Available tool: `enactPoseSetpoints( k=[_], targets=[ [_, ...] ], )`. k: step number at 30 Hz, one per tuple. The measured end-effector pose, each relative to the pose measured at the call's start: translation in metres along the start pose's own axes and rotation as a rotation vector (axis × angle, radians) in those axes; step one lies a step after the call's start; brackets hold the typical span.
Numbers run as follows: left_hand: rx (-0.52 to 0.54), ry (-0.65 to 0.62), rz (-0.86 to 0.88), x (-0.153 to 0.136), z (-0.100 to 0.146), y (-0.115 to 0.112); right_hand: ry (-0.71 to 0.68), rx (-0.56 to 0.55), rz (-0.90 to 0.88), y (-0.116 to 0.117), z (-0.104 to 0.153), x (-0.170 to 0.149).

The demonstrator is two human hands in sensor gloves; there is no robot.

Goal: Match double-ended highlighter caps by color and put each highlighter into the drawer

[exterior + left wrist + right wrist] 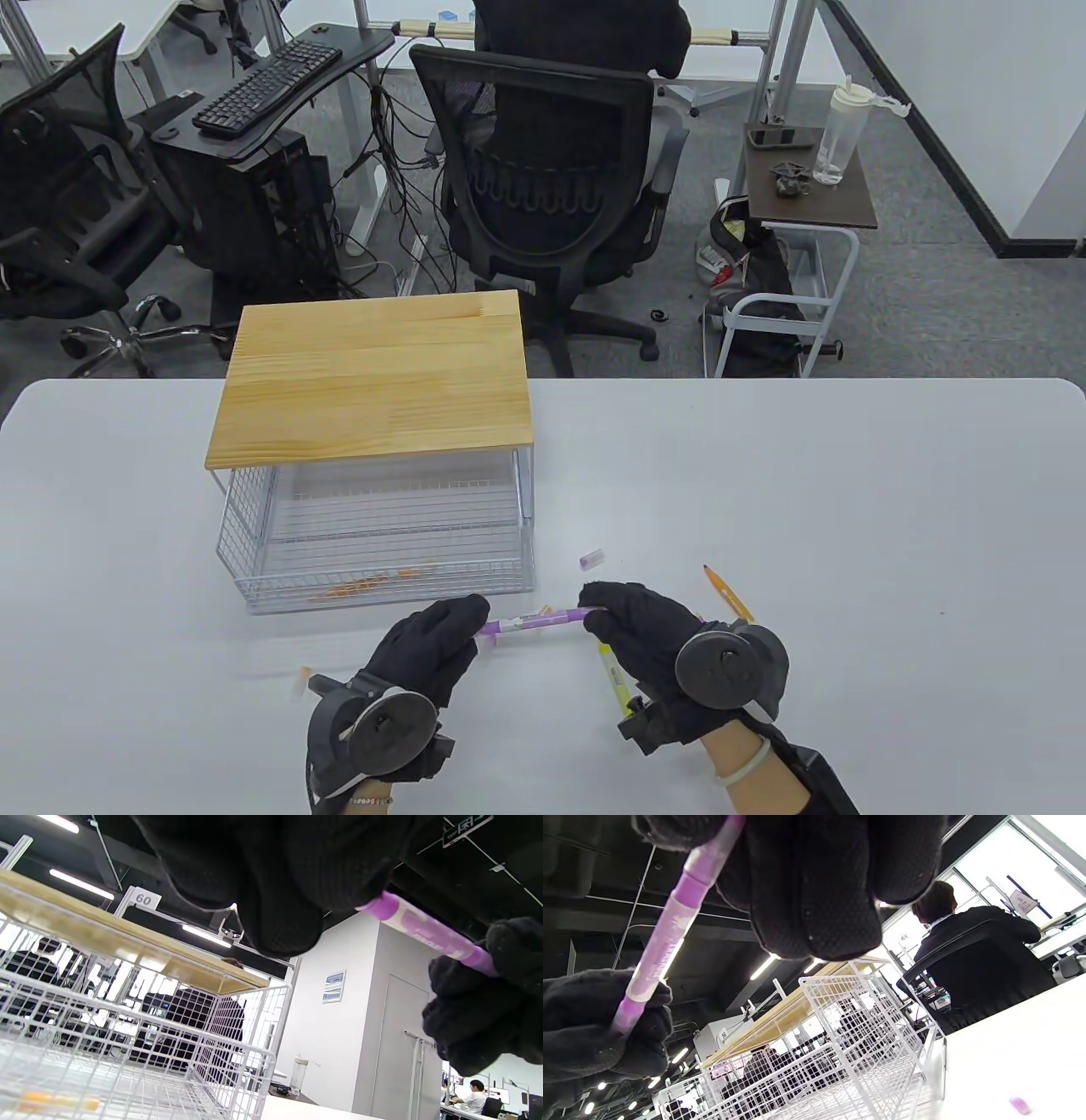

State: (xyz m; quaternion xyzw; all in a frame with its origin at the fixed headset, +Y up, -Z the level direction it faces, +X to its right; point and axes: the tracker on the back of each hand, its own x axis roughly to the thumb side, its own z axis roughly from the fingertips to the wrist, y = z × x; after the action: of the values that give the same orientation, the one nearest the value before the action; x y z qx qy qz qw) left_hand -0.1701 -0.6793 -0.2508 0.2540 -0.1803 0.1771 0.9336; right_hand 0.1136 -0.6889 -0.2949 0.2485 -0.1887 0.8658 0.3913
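Both hands grip 1 purple highlighter (534, 621) above the desk (848, 509): left hand (433, 645) on 1 end, right hand (636, 620) on the other. Best to press the cap on straight. A loose purple cap (591, 559) lies nearby. The open wire drawer (373, 543) holds orange highlighters (365, 584).

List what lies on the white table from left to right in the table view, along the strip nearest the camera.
Small cap → left hand → purple highlighter held between both hands → loose purple cap → right hand → orange pencil.
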Motion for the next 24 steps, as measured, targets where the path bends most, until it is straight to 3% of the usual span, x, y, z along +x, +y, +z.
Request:
enactPoseSetpoints(
  k=[9,13,19,24],
  targets=[
    [0.013,-0.015,-0.143,0.014,0.0,0.004,0.023,0.043,-0.071,0.002,0.0,-0.001],
    [0.016,0.001,-0.32,0.017,-0.001,0.004,0.049,0.075,-0.106,0.003,-0.002,0.003],
    [0.051,0.178,-0.49,-0.016,-0.004,0.015,0.061,-0.013,-0.101,-0.029,-0.001,-0.001],
    [-0.029,0.333,-0.618,-0.041,-0.033,0.0,0.089,-0.11,-0.11,-0.062,0.002,-0.009]
  ],
)
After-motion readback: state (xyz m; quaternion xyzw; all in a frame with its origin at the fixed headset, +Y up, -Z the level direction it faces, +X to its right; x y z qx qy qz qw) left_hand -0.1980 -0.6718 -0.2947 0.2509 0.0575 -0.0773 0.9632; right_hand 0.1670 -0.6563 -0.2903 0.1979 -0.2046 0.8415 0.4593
